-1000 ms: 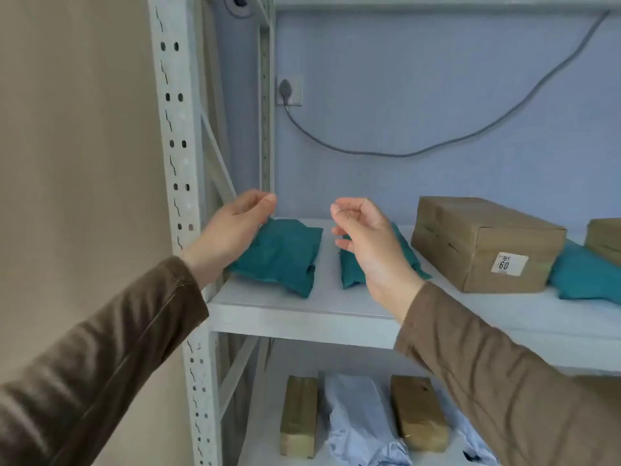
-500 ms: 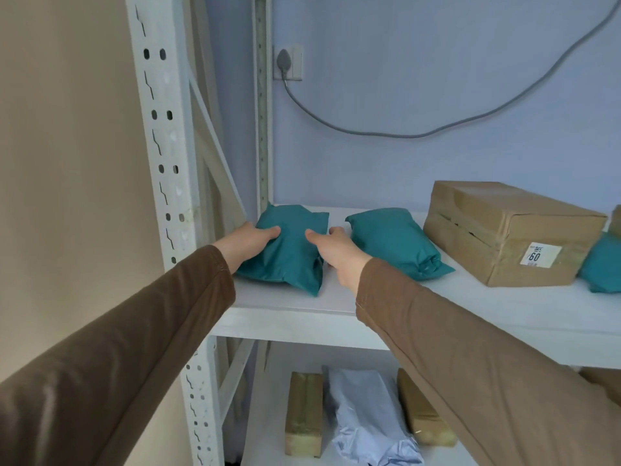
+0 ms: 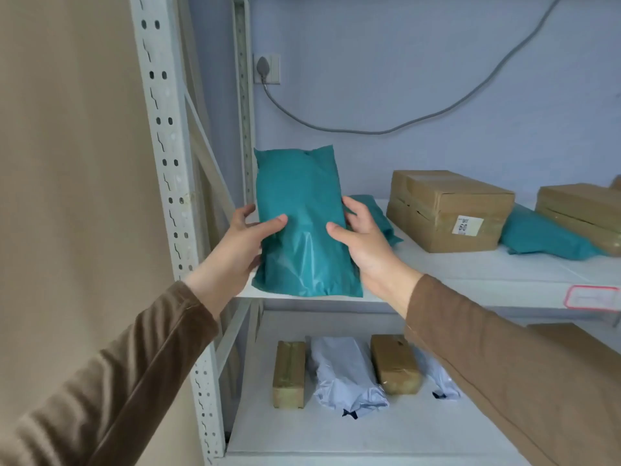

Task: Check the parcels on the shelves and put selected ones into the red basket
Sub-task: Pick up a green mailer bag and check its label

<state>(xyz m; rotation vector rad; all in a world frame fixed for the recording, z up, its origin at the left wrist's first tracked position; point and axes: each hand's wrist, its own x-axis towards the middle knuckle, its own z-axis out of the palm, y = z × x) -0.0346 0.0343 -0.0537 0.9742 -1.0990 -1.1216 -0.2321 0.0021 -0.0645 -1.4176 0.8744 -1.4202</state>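
Note:
A teal plastic parcel (image 3: pixel 300 210) stands upright in front of the upper shelf (image 3: pixel 470 280), lifted off it. My left hand (image 3: pixel 240 247) grips its left edge and my right hand (image 3: pixel 361 242) grips its right edge. Behind my right hand lies a second teal parcel (image 3: pixel 378 213), partly hidden. A cardboard box (image 3: pixel 447 210) with a white label sits further right, then another teal parcel (image 3: pixel 541 237) and a second box (image 3: pixel 584 210). The red basket is not in view.
The lower shelf (image 3: pixel 386 432) holds two small brown boxes (image 3: pixel 289 373) (image 3: pixel 395 363) and pale grey bags (image 3: pixel 342 375). A perforated grey upright (image 3: pixel 168 163) stands at left beside a beige wall. A cable (image 3: pixel 369 129) hangs from a wall socket (image 3: pixel 265 68).
Both hands closed on the leftmost teal parcel, lifted it off the shelf and tipped it upright towards me.

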